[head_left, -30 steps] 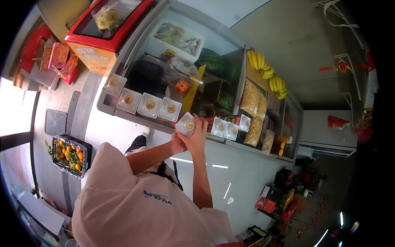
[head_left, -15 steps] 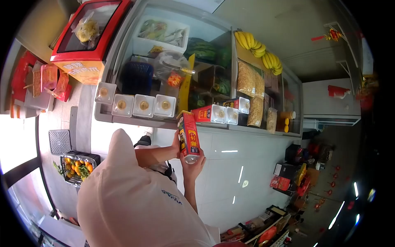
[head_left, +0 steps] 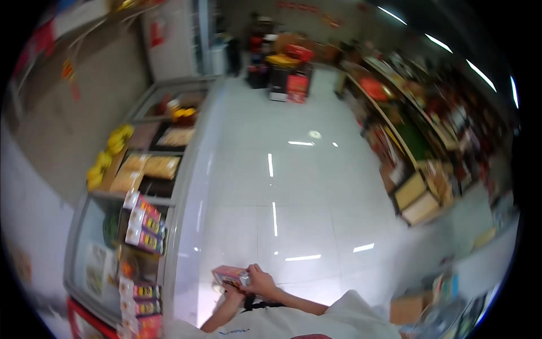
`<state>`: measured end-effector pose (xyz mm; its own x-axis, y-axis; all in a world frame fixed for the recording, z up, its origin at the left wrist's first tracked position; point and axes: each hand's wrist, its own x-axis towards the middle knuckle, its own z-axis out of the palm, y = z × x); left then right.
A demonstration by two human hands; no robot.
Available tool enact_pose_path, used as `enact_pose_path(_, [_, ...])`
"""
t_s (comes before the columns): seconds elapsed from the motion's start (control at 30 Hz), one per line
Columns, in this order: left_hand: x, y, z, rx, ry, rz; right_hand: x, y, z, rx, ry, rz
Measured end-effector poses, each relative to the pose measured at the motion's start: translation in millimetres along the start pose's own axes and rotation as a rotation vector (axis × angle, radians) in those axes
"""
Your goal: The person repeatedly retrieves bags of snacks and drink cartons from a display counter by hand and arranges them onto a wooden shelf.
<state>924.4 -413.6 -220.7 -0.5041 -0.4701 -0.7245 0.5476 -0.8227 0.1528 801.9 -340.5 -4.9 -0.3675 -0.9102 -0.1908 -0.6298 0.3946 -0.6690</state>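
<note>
Box [head_left: 228, 274], pink-red w/ a pale end, held in both hands, low in view, over the floor [head_left: 299, 237], apart from the case. R hand [head_left: 261, 281] closed on the pale end; L hand [head_left: 231, 295] gripping from below, nr the same end. Hands cover part of that end; finger detail blurred, exact contact of each finger can't tell.

Person's L side: long display case [head_left: 188, 186], running away fwd. Row of similar boxes along its near-side edge, in 2 groups: far boxes [head_left: 148, 223] & near boxes [head_left: 140, 308], gap between. Both groups block part of the view into the case. Lettering too blurred to read.

In/on case, behind far group: bags of pale dry goods [head_left: 161, 166], then jars w/ yellow-orange lids [head_left: 184, 113] twd the far end. Bananas [head_left: 116, 140] in bunches along the wall side. Nr section: dark green melon [head_left: 111, 229], white tray [head_left: 97, 265] beside it, contents unclear. Red-framed cabinet [head_left: 84, 319] at the near end, cut by view edge.

R side: long shelves [head_left: 395, 121] w/ mixed goods, well apart from hands. Pale-sided crates [head_left: 416, 198] at their near end, jutting twd the aisle. Cardboard carton [head_left: 407, 309] low R, nr person's sleeve. Ahead, at far end of floor: pile of boxes [head_left: 293, 79], red/black/yellow, standing in line w/ the aisle.
</note>
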Motion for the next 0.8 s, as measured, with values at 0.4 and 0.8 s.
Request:
enact_pose_path(0.4, [-2,-202,138,0.682,-0.276,-0.541,-150,139,-75,0.443,0.658,0.61])
enact_pose_path(0.8, [8,-371,187,0.836,-0.286,-0.963,-216,224,-145,0.716,0.932,0.824])
